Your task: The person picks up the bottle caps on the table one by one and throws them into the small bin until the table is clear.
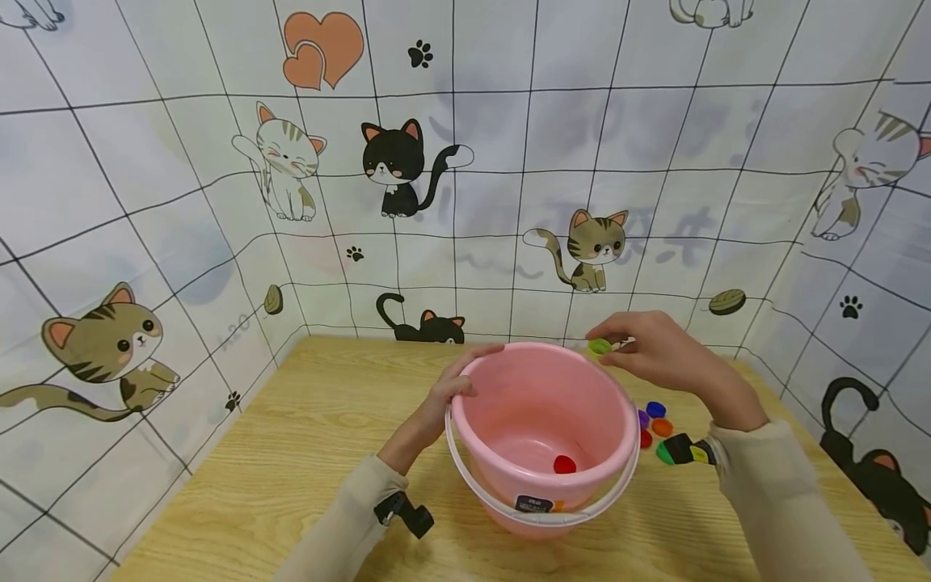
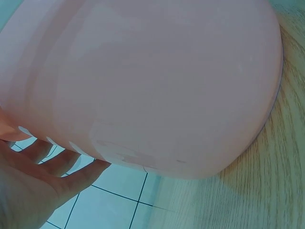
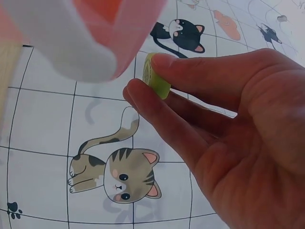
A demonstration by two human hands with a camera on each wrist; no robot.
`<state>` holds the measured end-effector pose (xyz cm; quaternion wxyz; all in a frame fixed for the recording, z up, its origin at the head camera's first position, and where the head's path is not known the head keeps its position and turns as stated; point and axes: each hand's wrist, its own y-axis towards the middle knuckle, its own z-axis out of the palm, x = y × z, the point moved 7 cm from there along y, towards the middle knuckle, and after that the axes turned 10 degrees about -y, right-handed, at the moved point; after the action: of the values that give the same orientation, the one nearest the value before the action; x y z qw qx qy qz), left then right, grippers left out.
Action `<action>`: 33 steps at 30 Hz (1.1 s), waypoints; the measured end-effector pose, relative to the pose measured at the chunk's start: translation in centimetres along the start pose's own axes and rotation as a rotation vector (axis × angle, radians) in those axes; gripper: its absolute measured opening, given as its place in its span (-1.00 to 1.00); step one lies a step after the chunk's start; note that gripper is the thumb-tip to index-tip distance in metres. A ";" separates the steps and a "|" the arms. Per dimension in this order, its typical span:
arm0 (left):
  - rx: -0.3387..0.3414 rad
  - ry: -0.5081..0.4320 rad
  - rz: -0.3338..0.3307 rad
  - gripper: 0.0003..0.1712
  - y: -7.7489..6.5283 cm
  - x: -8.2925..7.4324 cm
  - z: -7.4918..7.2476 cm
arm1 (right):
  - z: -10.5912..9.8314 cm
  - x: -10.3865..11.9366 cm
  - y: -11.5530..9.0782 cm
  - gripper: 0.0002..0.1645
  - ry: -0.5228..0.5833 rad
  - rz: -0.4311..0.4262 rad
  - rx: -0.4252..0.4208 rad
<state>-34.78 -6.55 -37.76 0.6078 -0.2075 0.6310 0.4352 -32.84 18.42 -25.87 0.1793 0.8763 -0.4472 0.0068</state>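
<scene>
A pink plastic bucket (image 1: 502,396) stands on the wooden table, tilted slightly toward me, its pale handle (image 1: 541,517) hanging down in front. My left hand (image 1: 440,400) grips its left rim, thumb over the edge; in the left wrist view the fingers reach along the bucket's outer wall (image 2: 167,86). Above the far right rim, my right hand (image 1: 658,356) pinches a yellow-green bottle cap (image 3: 159,83) between thumb and fingers. A red cap (image 1: 564,465) lies on the bucket's floor. Beside the bucket lie several coloured caps, among them a blue (image 1: 655,410) and an orange one (image 1: 662,428).
The light wooden table (image 1: 342,420) reaches back to a tiled wall covering (image 1: 494,202) with cat drawings. Similar covering stands at the left and right. A black wrist camera (image 1: 403,514) sits on the left sleeve; another black device (image 1: 680,449) is by the right cuff.
</scene>
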 end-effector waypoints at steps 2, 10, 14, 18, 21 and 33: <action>-0.002 -0.003 -0.001 -0.09 0.0 0.0 0.0 | 0.0 0.3 0.3 -0.62 0.000 0.002 0.007; -0.004 0.001 -0.017 -0.10 -0.2 0.1 0.1 | -0.1 1.4 1.2 -0.63 0.006 -0.029 0.013; -0.003 -0.008 -0.013 -0.09 0.0 0.1 0.1 | -0.5 1.9 1.8 -0.63 0.015 -0.066 0.000; -0.003 -0.022 -0.010 -0.08 0.1 0.2 0.1 | -0.8 2.4 2.2 -0.64 0.010 -0.086 -0.003; 0.001 -0.022 -0.011 -0.08 0.1 0.2 0.1 | -1.0 2.8 2.5 -0.64 -0.001 -0.095 0.000; -0.004 -0.023 -0.011 -0.09 0.0 0.2 0.0 | -1.4 3.7 3.5 -0.63 0.019 -0.112 0.023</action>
<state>-34.84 -6.51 -37.95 0.6169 -0.2070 0.6221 0.4354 -33.15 14.12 -22.89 0.1734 0.9018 -0.3957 0.0104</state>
